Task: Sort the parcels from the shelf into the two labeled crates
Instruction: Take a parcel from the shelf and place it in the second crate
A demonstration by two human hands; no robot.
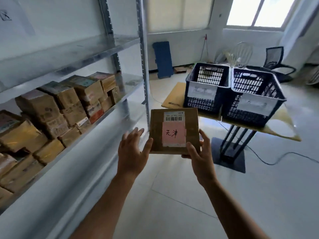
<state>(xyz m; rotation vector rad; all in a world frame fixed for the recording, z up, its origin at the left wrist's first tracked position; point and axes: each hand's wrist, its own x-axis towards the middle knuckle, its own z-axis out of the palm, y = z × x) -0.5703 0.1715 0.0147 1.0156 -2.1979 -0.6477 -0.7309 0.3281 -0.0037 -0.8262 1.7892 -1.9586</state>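
On the left, the metal shelf (pixel 69 54) carries stacked parcels (pixel 57 109), brown cartons packed close along its middle level. Just right of its front post the left hand (pixel 133 150) is spread wide, fingers straight, its thumb lying against the left edge of the held parcel (pixel 158 135), steadying rather than gripping. The parcel is a flat, nearly square carton, a little wider than tall, held in the air with its face turned up to the camera; a barcode sticker (pixel 174 116) and a pink label (pixel 173 133) handwritten 天津 sit on it. The right hand (pixel 200 156) pinches its lower right corner, thumb on the face, fingers behind. Ahead and to the right, well apart from the hands, two dark crates stand touching on a table (pixel 283 131): the left crate (pixel 200 104) reads 北京; the right crate (pixel 250 107) has a washed-out label, probably 天津. So the parcel likely belongs rightward, and the right hand is nearer.
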